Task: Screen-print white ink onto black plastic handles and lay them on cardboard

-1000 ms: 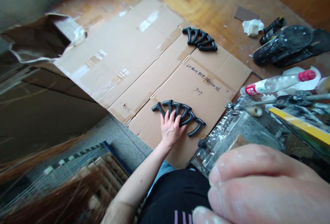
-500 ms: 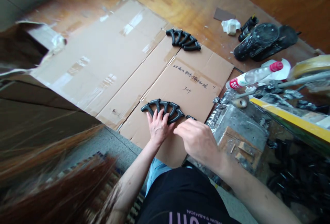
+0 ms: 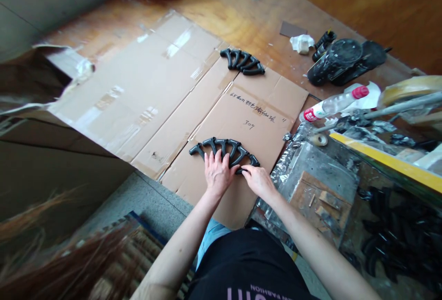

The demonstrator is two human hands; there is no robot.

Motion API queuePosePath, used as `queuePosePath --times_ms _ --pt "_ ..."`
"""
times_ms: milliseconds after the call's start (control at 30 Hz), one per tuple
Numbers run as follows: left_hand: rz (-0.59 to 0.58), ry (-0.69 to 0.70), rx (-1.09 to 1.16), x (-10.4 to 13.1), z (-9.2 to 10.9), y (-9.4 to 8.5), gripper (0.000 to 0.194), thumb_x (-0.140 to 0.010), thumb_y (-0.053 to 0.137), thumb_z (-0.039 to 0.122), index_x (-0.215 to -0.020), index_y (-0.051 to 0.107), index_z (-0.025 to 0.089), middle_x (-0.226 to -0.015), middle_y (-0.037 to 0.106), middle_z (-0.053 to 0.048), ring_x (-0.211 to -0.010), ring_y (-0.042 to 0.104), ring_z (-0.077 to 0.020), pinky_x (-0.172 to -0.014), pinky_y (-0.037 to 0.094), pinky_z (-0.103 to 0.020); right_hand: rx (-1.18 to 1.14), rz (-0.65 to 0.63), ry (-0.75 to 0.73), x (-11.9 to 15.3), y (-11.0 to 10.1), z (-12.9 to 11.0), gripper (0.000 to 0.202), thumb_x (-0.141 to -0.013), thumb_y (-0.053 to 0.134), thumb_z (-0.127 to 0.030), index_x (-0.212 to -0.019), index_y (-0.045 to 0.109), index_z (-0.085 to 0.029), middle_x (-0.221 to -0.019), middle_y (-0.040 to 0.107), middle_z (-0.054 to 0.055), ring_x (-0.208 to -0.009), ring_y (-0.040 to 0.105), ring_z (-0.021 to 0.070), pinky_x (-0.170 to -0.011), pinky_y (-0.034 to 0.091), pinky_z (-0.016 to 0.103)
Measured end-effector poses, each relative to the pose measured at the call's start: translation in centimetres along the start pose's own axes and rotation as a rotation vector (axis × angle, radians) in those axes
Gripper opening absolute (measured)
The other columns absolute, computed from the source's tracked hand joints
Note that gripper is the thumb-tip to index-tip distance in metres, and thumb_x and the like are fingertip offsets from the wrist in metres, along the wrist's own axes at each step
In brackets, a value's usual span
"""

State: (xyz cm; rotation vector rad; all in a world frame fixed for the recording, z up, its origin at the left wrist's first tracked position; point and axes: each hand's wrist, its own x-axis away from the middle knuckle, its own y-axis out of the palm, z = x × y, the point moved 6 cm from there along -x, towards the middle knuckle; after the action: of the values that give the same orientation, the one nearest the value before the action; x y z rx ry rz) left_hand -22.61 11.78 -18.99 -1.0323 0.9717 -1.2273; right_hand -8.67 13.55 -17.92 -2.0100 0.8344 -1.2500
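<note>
Several black curved handles (image 3: pixel 221 145) lie fanned out side by side on a flattened cardboard sheet (image 3: pixel 221 111). My left hand (image 3: pixel 218 173) rests over their lower ends, fingers spread. At the right end of the fan, my right hand (image 3: pixel 257 179) has its fingers pressed together on the lower end of the last black handle (image 3: pixel 254 160), close beside my left thumb. A second fan of black handles (image 3: pixel 243 61) lies at the far edge of the cardboard, touched by neither hand.
On the right are a bottle with a red cap (image 3: pixel 336 104), black cylinders (image 3: pixel 340 60), a tape roll (image 3: pixel 319 140), a yellow-edged bar (image 3: pixel 386 159) and a pile of black parts (image 3: pixel 397 235). Handwriting marks the cardboard. An opened carton (image 3: pixel 51 79) stands at the left.
My right hand has come down to the fan's right end, and the last handle now sits against the others. My left hand has shifted slightly right. The camera view has moved a little.
</note>
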Motion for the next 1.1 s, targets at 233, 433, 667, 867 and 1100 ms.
queuePosePath --times_ms 233,433,667,867,1100 --pt "0.005 0.078 0.055 1.4 0.4 -0.6 0.057 -0.086 0.056 0.048 -0.135 0.057 0.018 -0.153 0.039 -0.015 -0.144 0.027 -0.0379 -0.116 0.022 -0.058 -0.055 0.001 -0.063 0.0 0.6 0.2 0.039 -0.097 0.045 -0.028 -0.132 0.059 -0.018 -0.115 0.071 0.009 -0.106 0.066 0.0201 -0.096 0.046 0.03" --pt "-0.105 0.119 0.052 1.1 1.5 0.4 0.06 -0.08 0.065 0.04 -0.138 0.054 0.029 -0.148 0.048 -0.008 -0.138 0.037 -0.0391 -0.114 0.025 -0.061 -0.066 -0.012 -0.091 0.4 0.3 0.1 0.041 -0.096 0.048 -0.027 -0.135 0.056 -0.021 -0.121 0.069 0.007 -0.11 0.065 0.0206 -0.095 0.048 0.03" --pt "-0.122 0.097 0.031 0.1 1.8 1.1 0.052 -0.073 0.073 0.036 -0.123 0.065 0.025 -0.142 0.053 -0.012 -0.132 0.043 -0.0416 -0.108 0.032 -0.064 0.029 0.032 -0.093 1.9 -0.1 0.6 0.039 -0.096 0.046 -0.025 -0.133 0.058 -0.024 -0.122 0.068 0.007 -0.109 0.064 0.0201 -0.096 0.048 0.032" --pt "-0.017 0.168 0.023 -5.4 0.8 0.7 0.049 -0.072 0.073 0.04 -0.118 0.067 0.026 -0.139 0.056 -0.01 -0.128 0.046 -0.0397 -0.107 0.035 -0.059 0.123 -0.019 -0.075 2.4 2.8 1.4 0.049 -0.091 0.051 -0.023 -0.139 0.054 -0.015 -0.144 0.049 0.016 -0.136 0.043 0.0307 -0.114 0.032 0.047" --pt "0.015 0.205 -0.068 -23.2 0.3 -1.0 0.037 -0.075 0.067 0.047 -0.104 0.07 0.025 -0.121 0.064 -0.011 -0.116 0.052 -0.0351 -0.098 0.04 -0.051 0.079 -0.139 -0.049 1.1 7.0 2.9 0.07 -0.082 0.064 -0.033 -0.146 0.043 -0.015 -0.153 0.029 0.017 -0.143 0.027 0.0348 -0.118 0.027 0.047"
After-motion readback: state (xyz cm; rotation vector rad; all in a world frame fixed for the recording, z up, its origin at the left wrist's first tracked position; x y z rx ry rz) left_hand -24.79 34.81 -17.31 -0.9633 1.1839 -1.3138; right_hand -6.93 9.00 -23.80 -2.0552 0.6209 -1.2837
